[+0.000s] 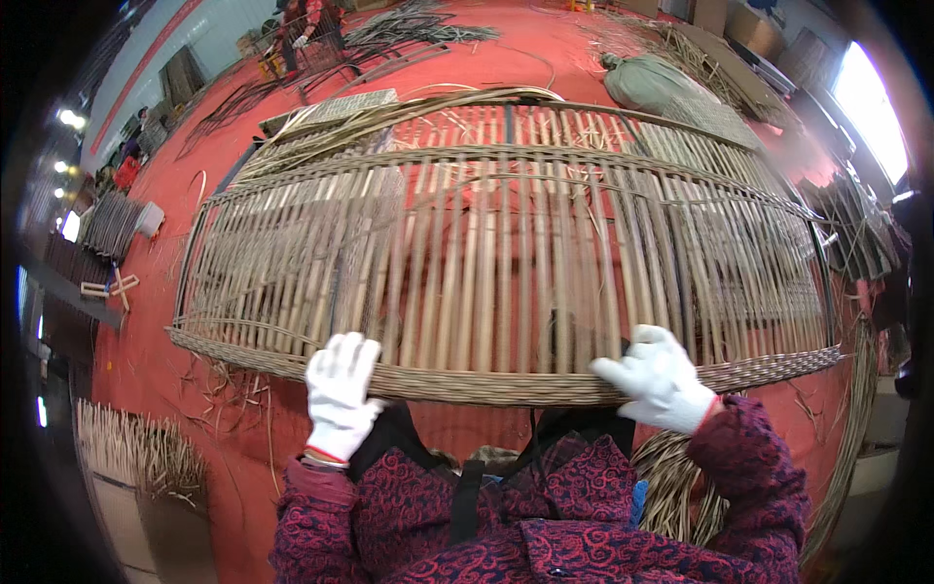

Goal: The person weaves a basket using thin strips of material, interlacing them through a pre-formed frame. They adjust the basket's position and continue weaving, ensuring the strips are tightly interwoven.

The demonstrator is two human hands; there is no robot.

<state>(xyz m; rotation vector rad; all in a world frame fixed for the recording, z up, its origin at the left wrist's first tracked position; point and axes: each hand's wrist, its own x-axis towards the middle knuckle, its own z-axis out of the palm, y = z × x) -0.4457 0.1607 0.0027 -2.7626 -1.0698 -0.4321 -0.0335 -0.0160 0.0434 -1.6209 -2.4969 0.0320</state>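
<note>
A large wicker frame of upright cane ribs with a woven band along its near rim stands in front of me, filling the middle of the view. My left hand, in a white glove, grips the woven near rim left of centre. On the same rim further right, my right hand, also gloved in white, holds the band with its fingers curled over it. Both dark red patterned sleeves come up from the lower edge.
The floor is red and strewn with loose cane strips. A bundle of cut sticks stands at lower left, coiled cane at lower right. A green sack lies behind the frame. Another person works at the far back.
</note>
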